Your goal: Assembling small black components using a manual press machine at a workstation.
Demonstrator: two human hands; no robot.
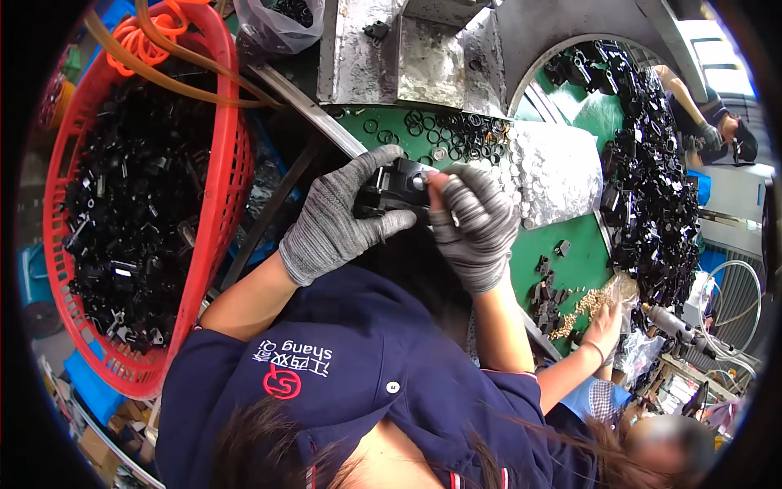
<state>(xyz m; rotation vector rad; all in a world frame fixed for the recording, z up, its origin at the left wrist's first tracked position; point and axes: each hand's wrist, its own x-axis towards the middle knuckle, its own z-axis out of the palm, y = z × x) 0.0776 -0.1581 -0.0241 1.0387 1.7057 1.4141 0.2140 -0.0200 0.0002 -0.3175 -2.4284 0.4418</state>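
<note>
My left hand point(334, 216), in a grey striped knit glove, wraps its thumb and fingers around a black block-like part point(393, 187). My right hand point(479, 224), gloved alike but with a bare fingertip showing, is closed at the part's right side. At that fingertip a small shiny silver round piece point(419, 182) shows against the black part; whether it is pinched or seated in the part I cannot tell. Just beyond my hands, black rings point(415, 122) and silver discs point(505, 175) lie on the green tabletop point(529, 253).
A red plastic basket point(226, 138) full of black parts stands at my left, under orange tubing point(147, 37). A grey metal fixture point(440, 57) rises at the back. Black parts point(652, 171) are heaped at right. A co-worker's hand point(604, 330) touches small brass pieces point(582, 308); another person point(709, 122) works far right.
</note>
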